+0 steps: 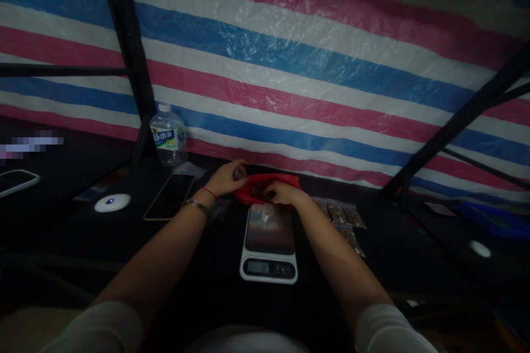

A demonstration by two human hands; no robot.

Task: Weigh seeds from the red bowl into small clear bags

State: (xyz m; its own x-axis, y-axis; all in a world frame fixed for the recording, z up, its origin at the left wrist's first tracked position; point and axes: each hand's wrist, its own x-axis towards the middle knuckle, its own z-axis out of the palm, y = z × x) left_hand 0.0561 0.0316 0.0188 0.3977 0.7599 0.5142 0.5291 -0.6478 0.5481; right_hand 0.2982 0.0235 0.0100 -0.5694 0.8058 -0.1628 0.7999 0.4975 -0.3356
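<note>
Flanking the scale point(268, 272) in the head view, two bare forearms angle inward from the lower corners, and both hands meet at the red bag point(244, 194) just beyond the weighing plate. Here's the left arm: long diagonal, elbow low, wrist wearing a red cord point(209, 192) and a beaded bracelet point(197, 206). The left hand point(226, 177) sits at the bag's left side, fingers curled around a small dark item point(239, 171), too dim to name. Over to the right arm, slanting up and inward past the scale's right edge, wrist bent toward the middle. The right hand point(285, 193) is palm down, fingertips dipped into the open bag among dark brown pieces point(257, 191); whether they pinch any, I can't tell. That red bag lies open between the two hands, mouth facing the wearer. Just beside the right forearm, small clear packets point(337, 213) with brown contents lie in a cluster. Out on the left, a phone point(169, 198) lies flat near the left forearm, a round white device point(112, 202) beside it, and a clear bottle point(168, 138) stands upright behind, against the striped sheet point(290, 60).
</note>
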